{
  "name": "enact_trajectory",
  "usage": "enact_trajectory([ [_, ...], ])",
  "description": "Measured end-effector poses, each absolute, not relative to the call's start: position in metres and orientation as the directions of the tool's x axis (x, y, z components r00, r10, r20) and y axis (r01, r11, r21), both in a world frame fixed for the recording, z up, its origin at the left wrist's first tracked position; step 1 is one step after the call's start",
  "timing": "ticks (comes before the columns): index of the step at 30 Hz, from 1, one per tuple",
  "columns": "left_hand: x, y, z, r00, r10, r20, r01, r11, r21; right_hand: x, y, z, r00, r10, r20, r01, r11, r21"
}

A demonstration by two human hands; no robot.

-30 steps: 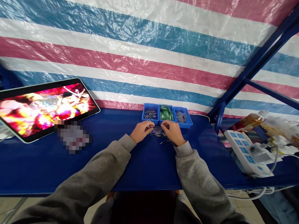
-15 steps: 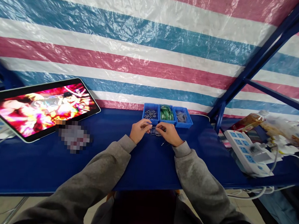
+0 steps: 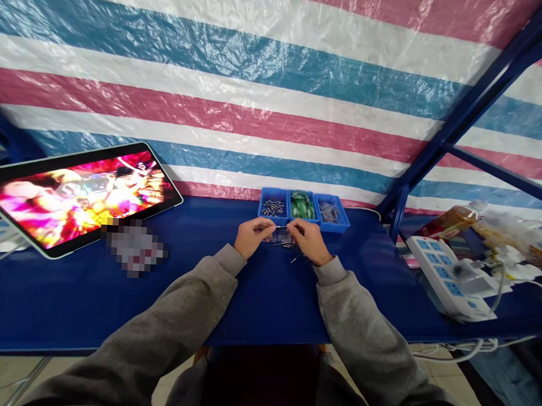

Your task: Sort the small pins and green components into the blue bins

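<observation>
A: Biggest first?
B: Three blue trays (image 3: 303,219) in a row on the blue table (image 3: 202,284): metal pins (image 3: 272,207) left, green parts (image 3: 301,205) middle, greyish bits right. No readable writing.
A: And the hands?
B: Left hand (image 3: 249,238) and right hand (image 3: 311,241) pinch a thin pin (image 3: 282,227) between them, just before the trays.

Backdrop is a big striped tarp (image 3: 242,72) filling the top half of the frame, in blue, white and pink bands, a bit shiny. Dark blue metal frame (image 3: 460,110) runs diagonally at upper right. Blue bench (image 3: 63,294) across the middle, pale tiled floor (image 3: 435,375) peeking out lower right.
</observation>
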State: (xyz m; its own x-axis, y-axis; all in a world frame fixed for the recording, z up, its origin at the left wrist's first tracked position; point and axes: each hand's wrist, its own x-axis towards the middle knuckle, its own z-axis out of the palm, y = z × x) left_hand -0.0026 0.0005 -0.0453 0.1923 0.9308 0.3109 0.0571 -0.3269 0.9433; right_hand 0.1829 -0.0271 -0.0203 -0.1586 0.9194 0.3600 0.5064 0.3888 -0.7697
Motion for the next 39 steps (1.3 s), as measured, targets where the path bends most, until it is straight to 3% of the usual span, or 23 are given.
enact_trajectory([
  [14, -0.002, -0.002, -0.042, 0.185, 0.932, 0.312, 0.107, -0.334, 0.936, 0.180, -0.025, -0.027, -0.130, 0.910, 0.393, 0.481, 0.405, -0.778],
  [24, -0.001, -0.005, -0.037, 0.159, 0.945, 0.285, -0.036, -0.283, 0.959, 0.179, -0.025, -0.031, -0.138, 0.910, 0.392, 0.448, 0.410, -0.795],
  [31, 0.001, -0.006, -0.038, 0.112, 0.952, 0.285, -0.033, -0.283, 0.959, 0.174, -0.026, -0.033, -0.172, 0.902, 0.396, 0.470, 0.428, -0.772],
  [36, -0.002, -0.003, -0.038, 0.099, 0.953, 0.286, -0.098, -0.276, 0.956, 0.175, -0.025, -0.032, -0.111, 0.906, 0.408, 0.516, 0.403, -0.756],
  [39, -0.004, -0.002, -0.038, 0.118, 0.937, 0.329, -0.007, -0.331, 0.944, 0.177, -0.025, -0.031, -0.054, 0.912, 0.407, 0.526, 0.373, -0.765],
])
